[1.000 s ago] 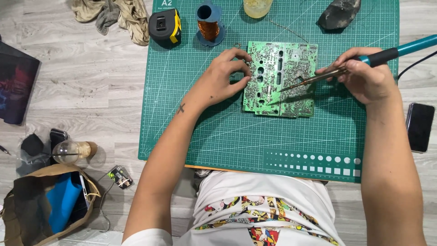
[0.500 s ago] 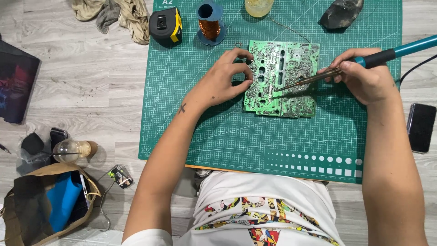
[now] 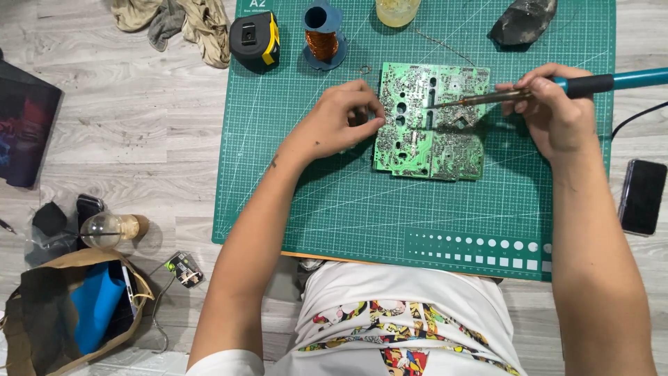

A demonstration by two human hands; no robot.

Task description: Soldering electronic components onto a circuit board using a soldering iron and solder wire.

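A green circuit board lies solder side up on a green cutting mat. My left hand grips the board's left edge with curled fingers. My right hand holds a soldering iron with a teal and black handle. Its metal tip points left and rests over the board's upper middle.
At the mat's top stand a black and yellow tape measure, a spool of copper wire, a yellowish jar and a dark lump. A black phone lies right of the mat. Rags, a light bulb and a paper bag sit left.
The soldering iron's tip has shifted up, from the board's middle right to its upper middle. My left hand stays on the board's left edge.
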